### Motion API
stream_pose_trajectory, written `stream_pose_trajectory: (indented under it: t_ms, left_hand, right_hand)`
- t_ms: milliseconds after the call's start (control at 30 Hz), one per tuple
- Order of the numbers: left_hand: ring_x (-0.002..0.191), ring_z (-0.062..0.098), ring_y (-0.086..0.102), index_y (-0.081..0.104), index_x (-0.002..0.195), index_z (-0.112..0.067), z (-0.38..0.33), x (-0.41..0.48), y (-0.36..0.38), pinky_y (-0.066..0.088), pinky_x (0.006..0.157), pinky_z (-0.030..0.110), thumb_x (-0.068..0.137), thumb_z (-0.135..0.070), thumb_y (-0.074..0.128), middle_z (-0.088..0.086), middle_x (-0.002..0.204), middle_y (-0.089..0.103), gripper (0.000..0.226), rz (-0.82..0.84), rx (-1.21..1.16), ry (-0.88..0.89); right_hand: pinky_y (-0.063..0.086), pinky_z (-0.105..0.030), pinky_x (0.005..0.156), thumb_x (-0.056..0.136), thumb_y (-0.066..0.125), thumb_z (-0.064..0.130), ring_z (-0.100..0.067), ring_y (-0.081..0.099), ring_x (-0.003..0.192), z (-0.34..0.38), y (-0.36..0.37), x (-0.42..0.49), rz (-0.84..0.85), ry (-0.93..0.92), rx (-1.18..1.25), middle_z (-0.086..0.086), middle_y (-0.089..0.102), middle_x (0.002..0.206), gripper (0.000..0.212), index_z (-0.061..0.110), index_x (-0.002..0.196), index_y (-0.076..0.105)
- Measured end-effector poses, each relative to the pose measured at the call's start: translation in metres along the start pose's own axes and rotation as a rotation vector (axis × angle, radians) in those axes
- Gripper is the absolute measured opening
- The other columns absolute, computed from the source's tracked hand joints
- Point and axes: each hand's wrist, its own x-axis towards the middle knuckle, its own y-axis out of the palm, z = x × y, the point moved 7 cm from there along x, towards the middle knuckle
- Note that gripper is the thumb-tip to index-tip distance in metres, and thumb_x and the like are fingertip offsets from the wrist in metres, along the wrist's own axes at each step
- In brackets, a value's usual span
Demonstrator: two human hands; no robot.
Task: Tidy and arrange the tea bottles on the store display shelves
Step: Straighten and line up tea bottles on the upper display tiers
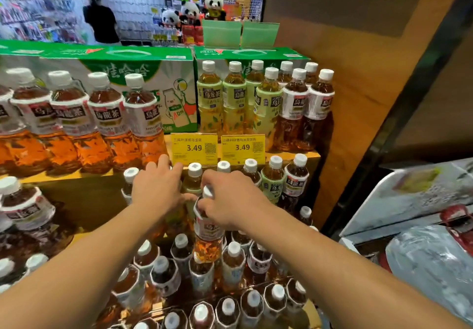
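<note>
My right hand point(230, 198) grips the neck of a white-labelled amber tea bottle point(207, 239), held upright above the lower rows of bottles point(230, 264). Beside it, my left hand point(157, 185) reaches into the middle shelf with fingers stretched out just below the yellow price tags point(194, 148). Its thumb lies close to the held bottle. The left hand partly hides a green-labelled bottle point(193, 179) behind it. On the top shelf point(291, 155) stand green-labelled bottles point(222, 98) and white-labelled ones point(307, 106) to the right, with larger white-labelled bottles point(107, 121) to the left.
Green drink cartons point(102, 57) stand behind the top row. A wooden side panel point(358, 98) closes the shelves on the right. A wrapped pack point(422, 264) lies at the lower right. A person in black point(102, 21) stands far back by plush pandas point(192, 11).
</note>
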Motion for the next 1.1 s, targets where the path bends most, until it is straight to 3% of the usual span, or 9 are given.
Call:
stream_pose_trajectory:
  t_ms: [100, 200, 267, 367, 500, 667, 800, 900, 1100]
  left_hand:
    - [0.079, 0.024, 0.062, 0.048, 0.119, -0.025, 0.012, -0.017, -0.024, 0.043, 0.054, 0.032, 0.073, -0.067, 0.066, 0.005, 0.114, 0.049, 0.065, -0.057, -0.073, 0.009]
    - [0.072, 0.028, 0.063, 0.054, 0.103, -0.024, 0.047, -0.047, -0.045, 0.041, 0.051, 0.032, 0.084, -0.051, 0.062, 0.001, 0.096, 0.053, 0.033, -0.132, -0.171, -0.02]
    - [0.076, 0.029, 0.062, 0.057, 0.093, -0.023, 0.09, -0.068, -0.047, 0.045, 0.056, 0.035, 0.089, -0.043, 0.056, -0.001, 0.086, 0.055, 0.021, -0.142, -0.213, -0.103]
    - [0.087, 0.028, 0.06, 0.062, 0.092, -0.02, 0.169, -0.097, -0.039, 0.047, 0.062, 0.037, 0.088, -0.034, 0.06, 0.002, 0.087, 0.058, 0.015, -0.158, -0.232, -0.265]
    - [0.1, 0.034, 0.058, 0.063, 0.114, -0.02, 0.267, -0.113, -0.018, 0.054, 0.076, 0.046, 0.08, -0.032, 0.07, 0.008, 0.106, 0.061, 0.037, -0.147, -0.167, -0.422]
    - [0.121, 0.03, 0.051, 0.055, 0.133, -0.029, 0.313, -0.101, 0.017, 0.048, 0.095, 0.045, 0.079, -0.024, 0.063, -0.002, 0.133, 0.06, 0.055, -0.052, -0.181, -0.348]
    - [0.126, 0.031, 0.045, 0.052, 0.138, -0.031, 0.32, -0.092, 0.033, 0.046, 0.095, 0.047, 0.082, -0.032, 0.06, -0.006, 0.139, 0.057, 0.057, -0.074, -0.165, -0.26]
    - [0.12, 0.035, 0.049, 0.05, 0.141, -0.03, 0.321, -0.092, 0.039, 0.05, 0.087, 0.048, 0.083, -0.041, 0.06, 0.0, 0.131, 0.062, 0.06, -0.114, -0.127, -0.203]
    - [0.122, 0.036, 0.049, 0.05, 0.139, -0.035, 0.32, -0.094, 0.04, 0.046, 0.081, 0.046, 0.083, -0.046, 0.058, 0.003, 0.127, 0.062, 0.058, -0.133, -0.108, -0.143]
  right_hand:
    - [0.049, -0.037, 0.079, 0.094, 0.06, 0.04, -0.029, 0.057, 0.106, 0.018, -0.005, 0.005, -0.004, -0.031, -0.04, -0.007, 0.064, 0.115, 0.033, 0.022, 0.121, 0.055]
    - [0.048, -0.036, 0.085, 0.094, 0.06, 0.042, -0.028, 0.058, 0.112, 0.054, -0.004, 0.015, 0.021, -0.077, -0.072, -0.005, 0.066, 0.121, 0.038, 0.024, 0.127, 0.056]
    - [0.048, -0.035, 0.087, 0.093, 0.061, 0.042, -0.027, 0.059, 0.113, 0.084, 0.001, 0.023, 0.025, -0.116, -0.064, -0.003, 0.066, 0.124, 0.038, 0.024, 0.127, 0.057]
    - [0.047, -0.034, 0.083, 0.092, 0.062, 0.041, -0.026, 0.059, 0.111, 0.13, 0.019, 0.042, 0.039, -0.163, -0.049, -0.002, 0.065, 0.125, 0.037, 0.025, 0.125, 0.059]
    - [0.048, -0.035, 0.083, 0.09, 0.065, 0.041, -0.027, 0.06, 0.11, 0.176, 0.049, 0.079, 0.052, -0.168, -0.04, -0.002, 0.065, 0.125, 0.034, 0.027, 0.12, 0.062]
    - [0.048, -0.035, 0.084, 0.091, 0.064, 0.038, -0.028, 0.059, 0.11, 0.213, 0.08, 0.128, 0.017, -0.121, -0.011, -0.004, 0.065, 0.124, 0.035, 0.023, 0.123, 0.06]
    - [0.049, -0.036, 0.083, 0.094, 0.062, 0.039, -0.029, 0.06, 0.111, 0.228, 0.107, 0.159, -0.003, -0.068, 0.023, -0.005, 0.065, 0.126, 0.038, 0.025, 0.129, 0.057]
    - [0.05, -0.037, 0.085, 0.095, 0.06, 0.039, -0.03, 0.06, 0.111, 0.237, 0.124, 0.175, 0.01, -0.042, 0.008, -0.006, 0.065, 0.126, 0.039, 0.025, 0.131, 0.055]
    - [0.042, -0.031, 0.072, 0.097, 0.059, 0.038, -0.029, 0.062, 0.106, 0.244, 0.14, 0.185, 0.01, -0.034, -0.028, -0.006, 0.067, 0.121, 0.036, 0.024, 0.13, 0.055]
